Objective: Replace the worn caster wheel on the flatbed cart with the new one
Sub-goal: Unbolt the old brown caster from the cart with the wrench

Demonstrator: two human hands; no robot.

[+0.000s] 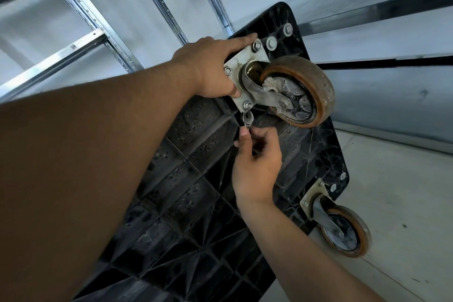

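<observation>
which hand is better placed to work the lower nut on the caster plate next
Right. The right hand pinches the wrench, its head just below the lower nut of the mounting plate. The left hand lies on that plate with no tool, likely bracing it.

Pale tiled floor (404, 191) shows right of the tipped-up black cart (196, 191), ribbed underside facing out. Can't see where it touches down. Metal shelving (81, 39) stands behind the cart.

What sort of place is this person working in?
Probably a storeroom or warehouse: bare slotted metal shelving, a hard pale floor, and a flatbed cart tipped up so its underside shows.
</observation>
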